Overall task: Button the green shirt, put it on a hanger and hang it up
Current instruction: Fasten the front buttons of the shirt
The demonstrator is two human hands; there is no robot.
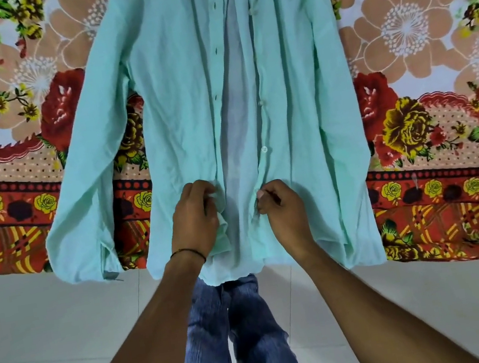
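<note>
- Head view: green shirt (172, 82), judged soft and light, is laid unbuttoned.
- Its front edges, below the white button (264, 149), are pinched by left grip (193, 216) and right grip (283, 205).

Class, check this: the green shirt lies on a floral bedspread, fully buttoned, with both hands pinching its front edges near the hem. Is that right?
No. The head view shows the green shirt unbuttoned, its front edges apart. It does lie on the floral bedspread, left hand and right hand pinching those edges near the hem.
</note>
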